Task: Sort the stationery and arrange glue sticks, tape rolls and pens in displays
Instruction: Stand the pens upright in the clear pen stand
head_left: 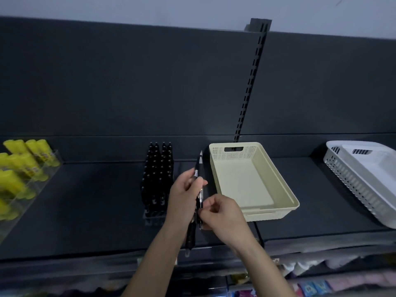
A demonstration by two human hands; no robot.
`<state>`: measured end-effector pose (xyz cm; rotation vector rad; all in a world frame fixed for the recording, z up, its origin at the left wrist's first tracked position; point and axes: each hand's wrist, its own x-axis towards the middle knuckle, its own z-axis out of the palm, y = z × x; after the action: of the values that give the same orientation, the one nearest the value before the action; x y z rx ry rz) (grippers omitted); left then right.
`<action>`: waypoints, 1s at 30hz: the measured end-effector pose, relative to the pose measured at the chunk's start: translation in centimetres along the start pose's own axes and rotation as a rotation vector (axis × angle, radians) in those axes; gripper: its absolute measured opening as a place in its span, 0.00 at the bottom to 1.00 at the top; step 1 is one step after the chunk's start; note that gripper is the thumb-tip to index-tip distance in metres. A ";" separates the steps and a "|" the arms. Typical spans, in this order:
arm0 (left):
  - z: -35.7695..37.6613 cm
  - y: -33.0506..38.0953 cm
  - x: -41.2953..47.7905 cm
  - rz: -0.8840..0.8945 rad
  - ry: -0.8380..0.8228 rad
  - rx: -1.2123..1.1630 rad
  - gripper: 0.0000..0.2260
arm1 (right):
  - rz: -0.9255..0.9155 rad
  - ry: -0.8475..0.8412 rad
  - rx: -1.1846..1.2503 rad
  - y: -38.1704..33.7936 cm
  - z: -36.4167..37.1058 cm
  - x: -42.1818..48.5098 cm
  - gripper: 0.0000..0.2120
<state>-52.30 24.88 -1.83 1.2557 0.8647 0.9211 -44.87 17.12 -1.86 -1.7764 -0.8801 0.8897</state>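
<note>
My left hand (184, 196) grips a small bunch of black pens (199, 168), tips pointing up and away, over the dark shelf (96, 200). My right hand (222, 215) pinches the lower part of one of those pens, right beside the left hand. Just left of my hands, several black pens (158, 179) stand in rows in a clear display rack. Yellow glue sticks (19, 166) fill a clear tiered display at the far left. No tape rolls are visible.
A cream plastic basket (289, 202) sits empty just right of my hands. A white perforated basket (353, 179) with a second one nested inside lies at the far right. A slotted upright (250, 82) divides the dark back panel. Packaged goods show on the shelf below.
</note>
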 end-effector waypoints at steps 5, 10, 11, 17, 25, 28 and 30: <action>-3.3 1.0 -1.3 0.027 0.030 0.030 0.12 | -0.096 0.138 0.185 -1.5 2.2 -1.5 0.04; -6.6 1.8 -3.1 0.060 0.044 0.048 0.09 | -0.268 0.382 0.376 -3.0 3.2 -2.4 0.07; -7.2 2.0 -3.4 0.057 0.053 0.043 0.08 | -0.276 0.402 0.419 -3.3 3.4 -2.5 0.06; -11.7 2.5 -4.9 0.013 0.106 -0.039 0.11 | -0.342 0.460 0.535 -5.0 5.0 -2.5 0.07; -15.4 0.0 -4.5 -0.121 0.237 -0.244 0.12 | -0.418 0.401 0.079 -4.6 7.5 -0.4 0.07; -15.9 -0.8 -4.2 -0.165 0.267 -0.319 0.12 | -0.421 0.349 -0.197 -3.9 8.4 0.8 0.06; -16.1 -1.2 -4.0 -0.181 0.282 -0.330 0.12 | -0.418 0.312 -0.273 -3.5 8.9 1.6 0.06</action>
<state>-68.49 27.29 -4.75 0.7623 0.9825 1.0593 -52.40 23.30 -1.58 -1.7989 -1.1456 0.2228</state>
